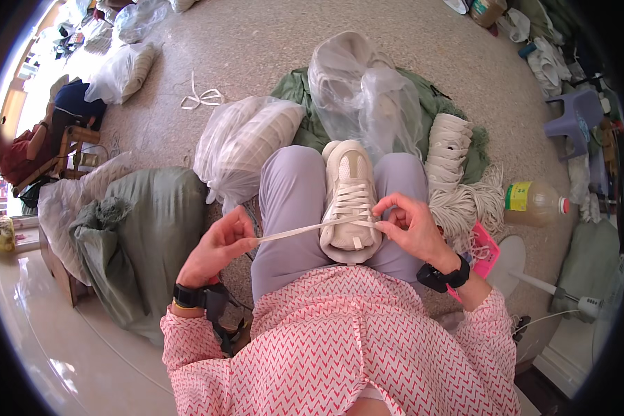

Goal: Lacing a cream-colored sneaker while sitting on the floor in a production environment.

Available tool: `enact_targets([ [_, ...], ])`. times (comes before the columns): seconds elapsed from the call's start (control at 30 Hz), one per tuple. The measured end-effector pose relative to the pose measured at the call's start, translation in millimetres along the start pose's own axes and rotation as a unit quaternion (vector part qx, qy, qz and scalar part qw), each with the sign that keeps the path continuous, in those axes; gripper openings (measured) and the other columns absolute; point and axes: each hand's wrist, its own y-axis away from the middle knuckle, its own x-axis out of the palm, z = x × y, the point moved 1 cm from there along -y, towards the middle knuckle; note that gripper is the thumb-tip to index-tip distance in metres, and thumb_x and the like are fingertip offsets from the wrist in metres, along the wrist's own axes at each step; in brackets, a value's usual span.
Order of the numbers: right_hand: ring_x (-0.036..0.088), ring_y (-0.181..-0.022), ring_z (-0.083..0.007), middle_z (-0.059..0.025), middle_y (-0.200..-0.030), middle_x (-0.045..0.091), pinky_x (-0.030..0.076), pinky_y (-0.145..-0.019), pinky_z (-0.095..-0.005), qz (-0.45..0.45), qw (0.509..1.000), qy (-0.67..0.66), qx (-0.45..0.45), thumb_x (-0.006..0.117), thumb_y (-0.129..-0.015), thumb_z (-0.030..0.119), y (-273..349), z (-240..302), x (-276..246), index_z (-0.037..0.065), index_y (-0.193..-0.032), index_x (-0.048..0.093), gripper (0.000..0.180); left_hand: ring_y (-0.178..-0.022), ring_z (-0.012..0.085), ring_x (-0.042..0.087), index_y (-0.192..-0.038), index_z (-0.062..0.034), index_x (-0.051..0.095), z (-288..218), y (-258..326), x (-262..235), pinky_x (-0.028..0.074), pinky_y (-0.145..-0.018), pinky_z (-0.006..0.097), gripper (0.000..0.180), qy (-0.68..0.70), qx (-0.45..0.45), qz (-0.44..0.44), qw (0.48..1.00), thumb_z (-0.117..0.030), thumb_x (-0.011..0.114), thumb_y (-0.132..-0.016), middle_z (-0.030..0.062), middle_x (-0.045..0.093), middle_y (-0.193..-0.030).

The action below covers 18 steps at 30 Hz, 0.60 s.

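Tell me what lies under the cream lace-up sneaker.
The cream lace-up sneaker rests between the person's lavender-trousered thighs. Its sole and whatever is directly beneath it are hidden by the shoe itself.

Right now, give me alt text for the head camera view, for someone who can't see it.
A seated person laces a cream sneaker held between their knees: the left hand pulls a flat white lace taut sideways while the right hand pinches it at the eyelets. Clear bags of shoes and bundled white laces lie beyond on the floor.
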Motion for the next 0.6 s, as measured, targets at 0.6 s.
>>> enact_targets([
  [0.6,0.056,-0.054,-0.0091,-0.0036,-0.075,0.063,0.043,-0.05,-0.0257,-0.062,0.966,0.231,-0.097,0.075,-0.083,0.0,27,34,9,0.003,-0.103,0.07,0.02,-0.07,0.0032,0.041,-0.089,-0.004,0.054,-2,-13,15,0.036,-0.061,0.022,0.017,-0.135,0.121,-0.106,0.978,-0.003,0.07,-0.095,-0.0053,0.05,-0.08],
])
